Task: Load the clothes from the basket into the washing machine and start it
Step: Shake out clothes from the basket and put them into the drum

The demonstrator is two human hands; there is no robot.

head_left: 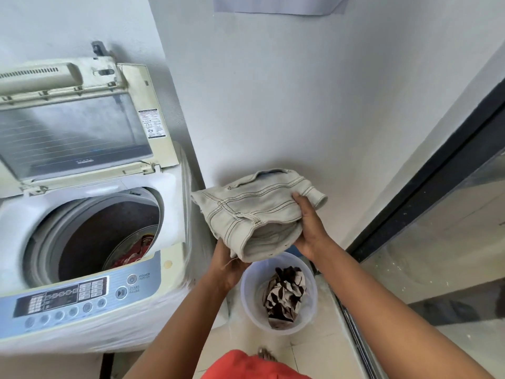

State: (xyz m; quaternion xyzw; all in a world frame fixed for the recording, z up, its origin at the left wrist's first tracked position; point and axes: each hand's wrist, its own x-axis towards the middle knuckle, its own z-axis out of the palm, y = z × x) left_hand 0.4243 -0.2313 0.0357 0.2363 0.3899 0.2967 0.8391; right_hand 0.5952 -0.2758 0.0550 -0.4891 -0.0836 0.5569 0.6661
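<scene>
- Beige denim with dark double stitching, the folded jeans [254,214] sit bunched in the centre of the frame, above the basket [247,296] and right of the washing machine [175,269]
- My right hand [310,228] curls over the jeans' right edge, fingers on top; my left hand [228,265] grips them from beneath at the lower corner
- Striped brown and cream cloth [285,296] lies crumpled in the round translucent basket, lower centre
- Lid [73,132] stands raised at upper left; red printed fabric [134,253] shows in the drum
- Panel [82,294] reads "POWER" and "START PAUSE"; the lid's sticker [152,123] is too small to read
</scene>
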